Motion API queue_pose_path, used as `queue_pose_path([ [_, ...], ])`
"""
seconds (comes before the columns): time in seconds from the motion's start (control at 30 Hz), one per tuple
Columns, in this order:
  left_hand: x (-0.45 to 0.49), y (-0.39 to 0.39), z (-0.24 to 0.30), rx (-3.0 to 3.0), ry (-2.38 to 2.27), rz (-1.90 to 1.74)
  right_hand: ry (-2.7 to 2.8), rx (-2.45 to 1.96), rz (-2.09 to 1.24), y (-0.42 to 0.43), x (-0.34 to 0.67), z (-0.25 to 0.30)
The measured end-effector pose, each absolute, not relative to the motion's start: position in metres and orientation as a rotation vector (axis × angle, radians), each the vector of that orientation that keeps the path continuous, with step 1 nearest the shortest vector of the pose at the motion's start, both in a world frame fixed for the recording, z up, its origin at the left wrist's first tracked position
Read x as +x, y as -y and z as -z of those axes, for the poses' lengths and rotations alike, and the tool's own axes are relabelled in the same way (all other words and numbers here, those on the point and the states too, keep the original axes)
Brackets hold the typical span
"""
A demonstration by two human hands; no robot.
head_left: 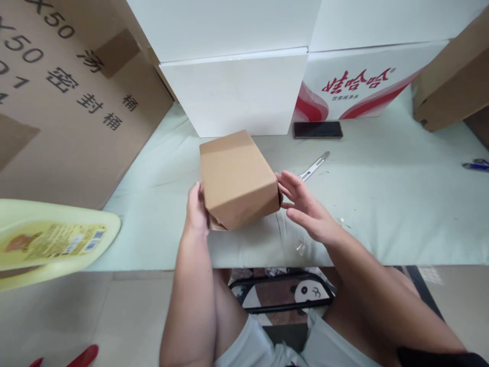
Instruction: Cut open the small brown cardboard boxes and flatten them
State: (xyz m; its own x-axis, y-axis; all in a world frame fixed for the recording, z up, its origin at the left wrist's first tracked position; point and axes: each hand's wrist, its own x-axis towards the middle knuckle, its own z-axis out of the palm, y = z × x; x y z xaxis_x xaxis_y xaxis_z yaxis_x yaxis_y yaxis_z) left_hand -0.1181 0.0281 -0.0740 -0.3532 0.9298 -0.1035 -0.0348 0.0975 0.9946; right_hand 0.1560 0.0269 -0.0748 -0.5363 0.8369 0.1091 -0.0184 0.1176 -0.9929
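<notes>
A small brown cardboard box [239, 176] is tilted above the pale green tabletop, its near lower left edge showing a slightly loose flap. Against its left side my left hand [196, 210] grips it, with most of the fingers hidden behind the cardboard. My right hand [303, 204] is at the box's right end, fingers spread and stretched out; whether the fingertips touch the cardboard I cannot tell. Just beyond that hand lies a white and silver utility knife [315, 165], its near end partly covered by the fingers.
White cartons [233, 97] line the back, one with red print [355, 84]. A dark phone [318, 130] lies before them. Large brown cartons flank both sides [126, 148]. A yellow bottle [57, 244] is at left. Plastic scraps [300, 248] lie near the table's front edge.
</notes>
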Motion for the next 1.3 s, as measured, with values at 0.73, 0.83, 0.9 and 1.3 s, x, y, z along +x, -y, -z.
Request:
queue_pose_path([
  [0.73, -0.099, -0.032, 0.083, 1.121, -1.799, -1.183, 2.009, -0.791, -0.674, -0.023, 0.159, 0.06],
  [0.83, -0.101, -0.03, 0.081, 1.348, -1.65, -1.568, 2.088, -0.827, -0.535, -0.019, 0.151, 0.066],
  [0.9, -0.099, -0.027, 0.077, 1.575, -1.487, -1.617, 2.135, -0.805, -0.529, -0.016, 0.147, 0.067],
  [1.3, -0.09, -0.024, 0.072, 1.827, -1.389, -1.493, 2.001, -1.646, -0.425, -0.059, 0.185, 0.109],
])
